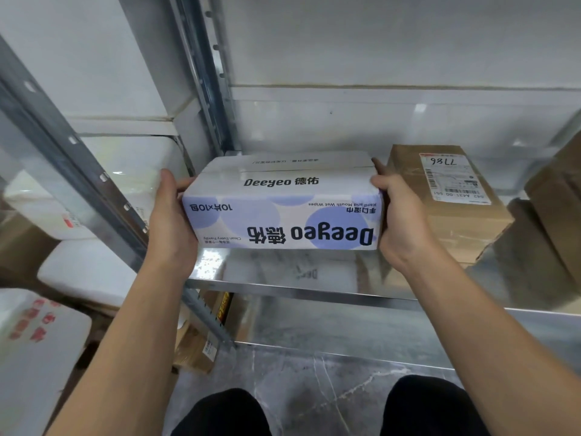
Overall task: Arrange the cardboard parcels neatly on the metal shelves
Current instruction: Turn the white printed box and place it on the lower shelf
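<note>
A white and lilac Deeyeo wipes box [283, 202] sits at the left end of the shiny metal shelf [283, 286], its front print upside down. My left hand [171, 221] grips its left end with the thumb on top. My right hand [401, 218] grips its right end, fingers reaching along the far side. Just right of it, a brown cardboard parcel [449, 221] with a white label marked 7786 stands on the same shelf, close to my right hand.
Another brown parcel [556, 202] shows at the right edge. Grey uprights [207, 73] frame the shelf at the left. White foam boxes [88, 272] and cardboard boxes [198, 347] are stacked left and below. A lower shelf [377, 338] and marble floor lie beneath.
</note>
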